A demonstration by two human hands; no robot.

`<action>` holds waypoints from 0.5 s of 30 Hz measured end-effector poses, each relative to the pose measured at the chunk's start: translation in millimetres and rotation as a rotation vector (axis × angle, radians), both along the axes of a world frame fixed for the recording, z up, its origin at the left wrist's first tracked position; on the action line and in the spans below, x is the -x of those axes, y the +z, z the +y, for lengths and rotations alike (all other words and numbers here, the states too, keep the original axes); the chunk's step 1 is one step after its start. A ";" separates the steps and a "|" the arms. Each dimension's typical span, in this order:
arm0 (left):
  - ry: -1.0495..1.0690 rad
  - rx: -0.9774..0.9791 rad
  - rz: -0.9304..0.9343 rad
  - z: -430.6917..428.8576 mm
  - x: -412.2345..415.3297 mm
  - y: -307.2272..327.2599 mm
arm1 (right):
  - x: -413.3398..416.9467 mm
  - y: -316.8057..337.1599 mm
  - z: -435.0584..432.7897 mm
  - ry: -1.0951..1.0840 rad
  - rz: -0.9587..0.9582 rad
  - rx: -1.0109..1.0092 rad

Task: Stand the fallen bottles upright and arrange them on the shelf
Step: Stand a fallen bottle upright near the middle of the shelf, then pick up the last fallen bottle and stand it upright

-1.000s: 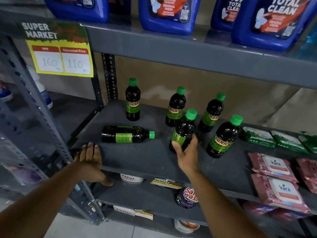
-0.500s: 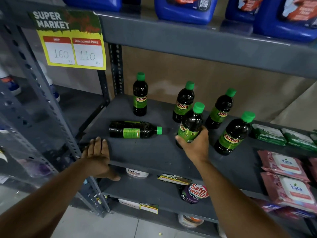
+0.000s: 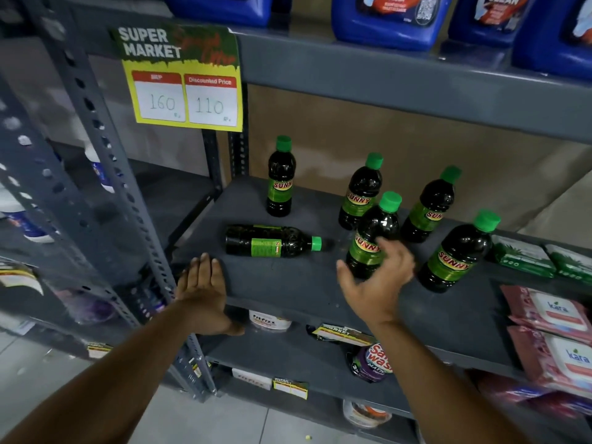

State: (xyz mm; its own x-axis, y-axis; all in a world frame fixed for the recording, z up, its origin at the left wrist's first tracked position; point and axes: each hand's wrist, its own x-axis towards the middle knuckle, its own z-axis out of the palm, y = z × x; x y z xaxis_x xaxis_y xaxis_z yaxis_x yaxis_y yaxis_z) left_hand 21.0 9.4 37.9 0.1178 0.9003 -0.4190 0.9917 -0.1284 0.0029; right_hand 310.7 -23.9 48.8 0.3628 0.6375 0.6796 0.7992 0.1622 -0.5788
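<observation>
One Sunny bottle lies fallen on the grey shelf [image 3: 288,283].

The right hand [image 3: 374,283] loosely cups an upright Sunny bottle [image 3: 373,238], probably to steady it; the left hand [image 3: 203,290] rests flat and empty on the shelf edge, near the fallen bottle [image 3: 272,241].

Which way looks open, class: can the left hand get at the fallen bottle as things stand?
Probably yes. The left hand lies flat on the shelf edge, just in front of the fallen bottle, with only bare shelf between them.
</observation>
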 end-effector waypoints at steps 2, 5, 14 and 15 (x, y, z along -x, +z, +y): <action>0.004 0.019 0.009 0.0 -0.7 2.8 | 22.8 4.9 6.8 0.290 -0.164 0.063; 0.011 0.053 0.019 0.7 -1.7 6.9 | 45.5 13.8 37.1 0.455 -0.329 0.499; -0.028 0.075 -0.084 3.6 4.6 7.5 | 37.5 30.2 66.3 0.341 -0.400 0.895; -0.036 0.058 -0.094 2.9 5.5 4.6 | 36.0 37.7 61.9 0.333 -0.394 0.902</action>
State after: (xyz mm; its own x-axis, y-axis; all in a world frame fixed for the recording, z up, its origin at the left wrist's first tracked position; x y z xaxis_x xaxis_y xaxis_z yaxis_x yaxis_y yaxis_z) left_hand 15.5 12.3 42.5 0.1911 0.8691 -0.4562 0.9814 -0.1613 0.1039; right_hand 274.7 37.9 86.5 -0.0694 0.9953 -0.0671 0.9521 0.0460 -0.3024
